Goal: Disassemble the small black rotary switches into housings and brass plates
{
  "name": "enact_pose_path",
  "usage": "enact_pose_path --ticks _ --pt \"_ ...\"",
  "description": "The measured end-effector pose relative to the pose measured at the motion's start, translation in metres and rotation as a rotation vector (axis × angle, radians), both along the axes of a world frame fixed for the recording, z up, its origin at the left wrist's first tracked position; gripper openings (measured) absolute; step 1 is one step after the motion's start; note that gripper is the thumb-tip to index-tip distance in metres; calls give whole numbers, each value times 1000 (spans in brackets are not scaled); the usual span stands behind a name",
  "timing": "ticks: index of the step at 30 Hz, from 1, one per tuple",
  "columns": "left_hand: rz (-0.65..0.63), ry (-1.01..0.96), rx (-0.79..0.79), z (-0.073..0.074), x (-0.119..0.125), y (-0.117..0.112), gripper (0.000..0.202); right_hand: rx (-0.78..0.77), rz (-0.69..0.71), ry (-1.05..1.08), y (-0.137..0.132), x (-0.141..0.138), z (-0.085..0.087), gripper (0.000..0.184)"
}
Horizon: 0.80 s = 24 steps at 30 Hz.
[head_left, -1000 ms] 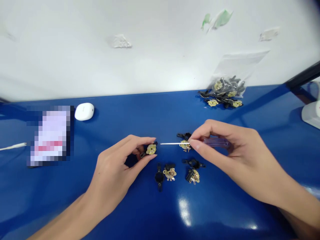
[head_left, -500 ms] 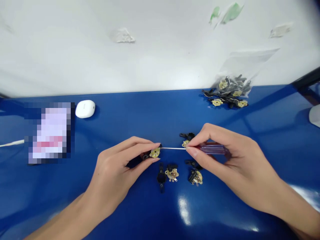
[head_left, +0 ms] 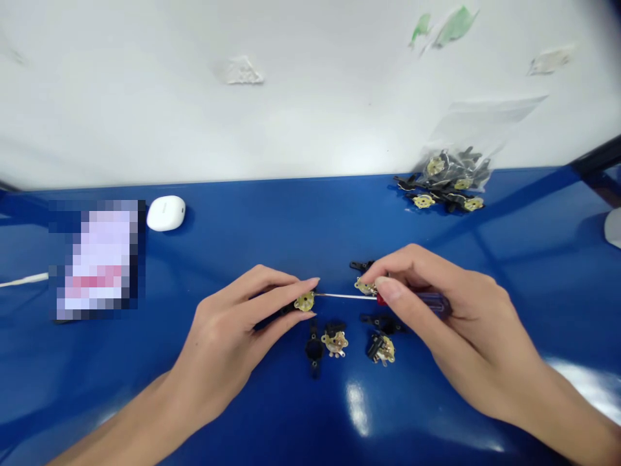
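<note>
My left hand point(head_left: 233, 336) pinches a small round brass-and-black component point(head_left: 305, 301) between thumb and fingers, just above the blue table point(head_left: 242, 213). My right hand point(head_left: 451, 323) grips a small screwdriver point(head_left: 383, 298) with a red and clear handle; its thin shaft runs left and the tip touches the held component. Several similar components lie below and between the hands: a black piece point(head_left: 314, 348), a brass piece point(head_left: 335, 341), another point(head_left: 382, 348), and one behind my right fingers point(head_left: 363, 285).
A clear plastic bag point(head_left: 456, 175) spilling more such components rests against the white wall at the back right. A white oval device point(head_left: 165, 213) and a blurred-out card point(head_left: 97, 259) lie at the left, with a white cable point(head_left: 24, 279) at the edge.
The screwdriver tip has moved left from a gap into contact with the component in my left hand. Both hands have drifted slightly down and to the right.
</note>
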<state>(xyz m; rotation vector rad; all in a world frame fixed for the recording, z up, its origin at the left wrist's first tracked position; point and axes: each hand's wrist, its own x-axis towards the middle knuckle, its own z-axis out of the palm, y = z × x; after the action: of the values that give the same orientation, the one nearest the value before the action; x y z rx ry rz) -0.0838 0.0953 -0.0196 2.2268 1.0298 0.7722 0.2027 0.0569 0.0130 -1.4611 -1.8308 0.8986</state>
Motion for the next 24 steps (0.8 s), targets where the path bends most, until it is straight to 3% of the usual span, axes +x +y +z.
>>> enact_pose_path --ticks 6,12,24 --pt "22 57 11 0 -3 -5 58 -77 -65 137 0 -2 1 15" --pt "35 22 -91 2 -3 1 15 -130 -126 198 3 -6 -1 24" --pt "66 -2 -156 4 -3 7 14 -250 -64 299 6 6 -4 20"
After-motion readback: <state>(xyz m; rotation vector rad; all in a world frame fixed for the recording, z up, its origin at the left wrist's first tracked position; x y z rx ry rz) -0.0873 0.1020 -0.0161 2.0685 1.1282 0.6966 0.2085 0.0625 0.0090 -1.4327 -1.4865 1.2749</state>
